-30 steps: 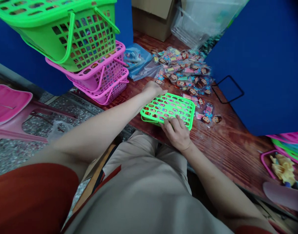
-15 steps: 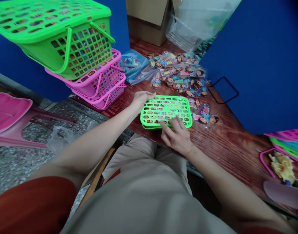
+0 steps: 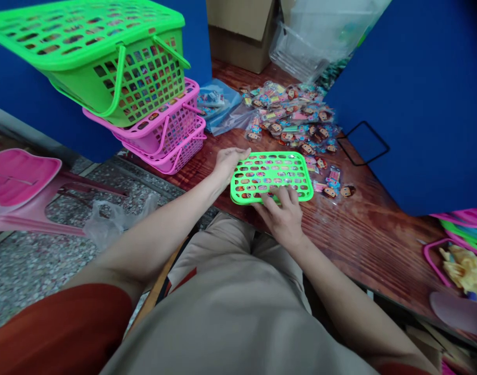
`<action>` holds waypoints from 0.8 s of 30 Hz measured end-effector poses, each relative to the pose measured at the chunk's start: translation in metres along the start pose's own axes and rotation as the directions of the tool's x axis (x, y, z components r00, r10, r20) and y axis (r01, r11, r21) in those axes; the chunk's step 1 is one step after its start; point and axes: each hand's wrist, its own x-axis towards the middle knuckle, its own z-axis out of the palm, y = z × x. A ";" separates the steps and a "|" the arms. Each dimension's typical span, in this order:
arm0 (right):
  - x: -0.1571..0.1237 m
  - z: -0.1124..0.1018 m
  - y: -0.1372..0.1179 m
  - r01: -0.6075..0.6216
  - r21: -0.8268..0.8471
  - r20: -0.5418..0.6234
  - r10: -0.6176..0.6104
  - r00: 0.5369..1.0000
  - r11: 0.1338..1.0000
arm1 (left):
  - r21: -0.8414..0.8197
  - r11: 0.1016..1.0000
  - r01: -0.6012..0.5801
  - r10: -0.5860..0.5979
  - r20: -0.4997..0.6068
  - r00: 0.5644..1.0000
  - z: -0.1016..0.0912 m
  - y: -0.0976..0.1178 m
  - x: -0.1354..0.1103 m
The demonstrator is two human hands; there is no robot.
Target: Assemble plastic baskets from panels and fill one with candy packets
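Note:
A green plastic basket with a slotted lid (image 3: 273, 169) sits before me at the table's near edge. Small colourful things show through the slots. My left hand (image 3: 227, 162) grips its left end, thumb along the top rim and the other fingers mostly hidden. Bent over the near edge of the lid are the fingers of my right hand (image 3: 283, 213), with the thumb lower on the front side. Just beyond the basket lies a pile of small clear packets with cartoon-doll figures (image 3: 297, 117). A few loose packets (image 3: 333, 177) rest to its right.
On the left, a large green basket (image 3: 145, 78) stands on two pink baskets (image 3: 179, 120). A blue panel (image 3: 418, 104) rises at right. Behind are a cardboard box (image 3: 238, 47) and a clear plastic bag (image 3: 301, 47). A pink chair (image 3: 23, 177) stands at left.
My right hand's fingers have shifted from lying across the lid to its near edge, with the thumb now at the front side. The whole view has shifted slightly.

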 end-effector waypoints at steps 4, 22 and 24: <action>-0.003 0.006 -0.001 -0.018 0.012 -0.035 0.018 0.999 1.000 | -0.015 1.000 -0.014 0.014 -0.014 1.000 0.000 -0.001 -0.001; 0.002 -0.008 0.014 0.095 0.049 0.036 -0.096 0.995 0.994 | 0.495 0.813 -0.305 0.263 0.156 0.952 -0.010 0.005 0.004; 0.011 -0.017 0.021 0.037 0.123 0.134 -0.054 0.989 0.992 | 0.591 0.713 -0.378 0.310 0.217 0.926 -0.012 0.008 0.002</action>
